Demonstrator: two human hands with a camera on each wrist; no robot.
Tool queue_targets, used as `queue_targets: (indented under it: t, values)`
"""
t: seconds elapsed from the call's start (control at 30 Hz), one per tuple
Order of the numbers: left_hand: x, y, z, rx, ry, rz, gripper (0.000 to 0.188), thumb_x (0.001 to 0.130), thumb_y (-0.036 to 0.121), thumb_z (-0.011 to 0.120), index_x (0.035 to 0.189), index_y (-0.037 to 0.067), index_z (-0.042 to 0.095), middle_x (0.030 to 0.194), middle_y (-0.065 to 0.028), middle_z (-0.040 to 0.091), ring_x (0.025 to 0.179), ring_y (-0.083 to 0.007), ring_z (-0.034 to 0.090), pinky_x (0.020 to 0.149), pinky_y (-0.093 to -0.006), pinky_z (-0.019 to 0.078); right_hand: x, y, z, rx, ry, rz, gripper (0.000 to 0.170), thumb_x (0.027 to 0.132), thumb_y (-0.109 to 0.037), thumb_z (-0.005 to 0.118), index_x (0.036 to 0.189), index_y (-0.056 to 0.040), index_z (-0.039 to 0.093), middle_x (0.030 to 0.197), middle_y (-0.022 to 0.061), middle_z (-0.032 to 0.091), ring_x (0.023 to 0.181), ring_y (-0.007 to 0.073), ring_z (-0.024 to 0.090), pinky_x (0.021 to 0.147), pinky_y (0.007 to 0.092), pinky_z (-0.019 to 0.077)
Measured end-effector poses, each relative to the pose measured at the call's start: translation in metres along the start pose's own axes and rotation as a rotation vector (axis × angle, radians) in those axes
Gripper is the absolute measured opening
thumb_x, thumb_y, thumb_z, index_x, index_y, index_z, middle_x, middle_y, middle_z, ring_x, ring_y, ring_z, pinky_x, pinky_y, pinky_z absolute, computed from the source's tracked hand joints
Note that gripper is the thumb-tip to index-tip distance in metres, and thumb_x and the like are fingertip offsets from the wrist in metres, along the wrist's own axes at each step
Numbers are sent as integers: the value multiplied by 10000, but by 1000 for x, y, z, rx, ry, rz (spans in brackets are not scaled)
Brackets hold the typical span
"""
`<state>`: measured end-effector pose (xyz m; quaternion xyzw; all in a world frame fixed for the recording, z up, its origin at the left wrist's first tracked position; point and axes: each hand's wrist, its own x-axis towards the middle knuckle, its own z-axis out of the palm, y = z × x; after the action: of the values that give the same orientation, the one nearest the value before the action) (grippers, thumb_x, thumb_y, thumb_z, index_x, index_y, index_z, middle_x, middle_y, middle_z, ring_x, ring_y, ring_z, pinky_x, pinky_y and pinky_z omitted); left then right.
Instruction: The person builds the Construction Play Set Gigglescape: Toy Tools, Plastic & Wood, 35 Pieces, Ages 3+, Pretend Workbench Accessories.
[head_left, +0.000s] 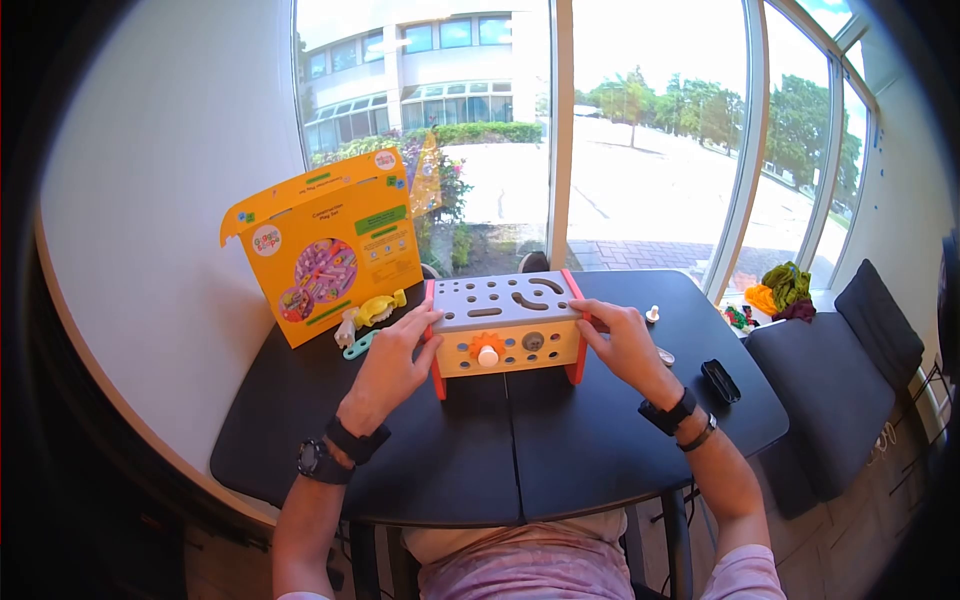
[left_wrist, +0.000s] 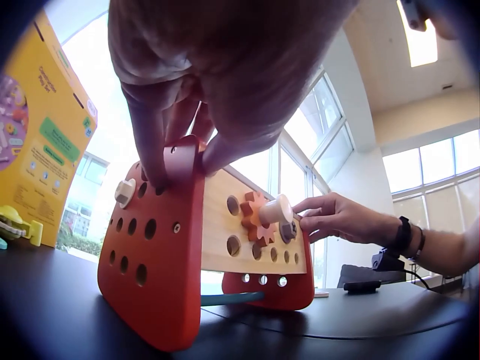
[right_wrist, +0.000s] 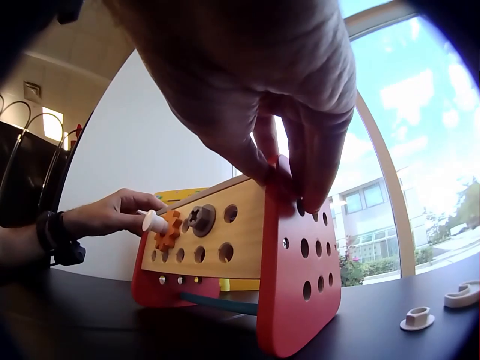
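A toy workbench [head_left: 500, 318] stands upright on the table between both hands, with a grey slotted top, a wooden front and red end panels. My left hand [head_left: 395, 365] grips the top of the left red panel [left_wrist: 165, 277], thumb at the front and fingers over the outside. At the other end, my right hand [head_left: 630, 345] pinches the upper edge of the right red panel [right_wrist: 300, 292]. On the front sit an orange gear [left_wrist: 256, 217] with a white peg [left_wrist: 279, 210] through it and a grey screw [right_wrist: 201, 220]. A white nut [left_wrist: 125, 193] sticks out of the left panel.
Behind on the left stands a yellow box [head_left: 350, 220], with a yellow toy piece [head_left: 380, 308] and a teal strip [head_left: 360, 346] before it. Right of the workbench lie a white peg [head_left: 652, 314] and a black tray-like item [head_left: 720, 381]. A grey chair [head_left: 825, 390] stands beyond the table.
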<state>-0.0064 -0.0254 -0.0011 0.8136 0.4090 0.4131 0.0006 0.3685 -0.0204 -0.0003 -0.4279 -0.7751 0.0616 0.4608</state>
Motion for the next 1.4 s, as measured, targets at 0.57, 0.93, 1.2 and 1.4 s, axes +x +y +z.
queue_targets:
  t: [0.57,0.93,1.2,1.4]
  values:
    - [-2,-2,10,19,81,53,355,1036,35,731,1380,-46,707,1512,-282,688,1357,-444,701,1106,-442,604,2,0,0,7,-5,20,306,1054,-72,719,1345,4,771,1124,247,828,1026,366,841,912,422,664]
    - [-1,-10,13,-101,64,18,360,1043,24,708,1402,11,692,1541,-216,642,1376,-389,676,1044,-407,620,5,0,1,64,14,78,324,1020,-68,748,1334,5,779,1068,176,809,1023,294,842,958,371,664]
    - [-6,-19,27,-104,128,20,373,1057,27,691,1430,23,679,1570,-229,622,1415,-399,645,1124,-432,556,4,7,15,32,103,25,342,977,-41,755,1316,-27,799,976,112,738,931,255,813,891,350,649]
    - [-5,-14,27,-118,135,-8,366,1042,23,703,1408,21,694,1556,-250,638,1418,-432,637,1192,-461,500,2,4,13,-58,124,-9,366,968,-47,766,1333,-34,795,950,104,709,860,247,749,822,363,606]
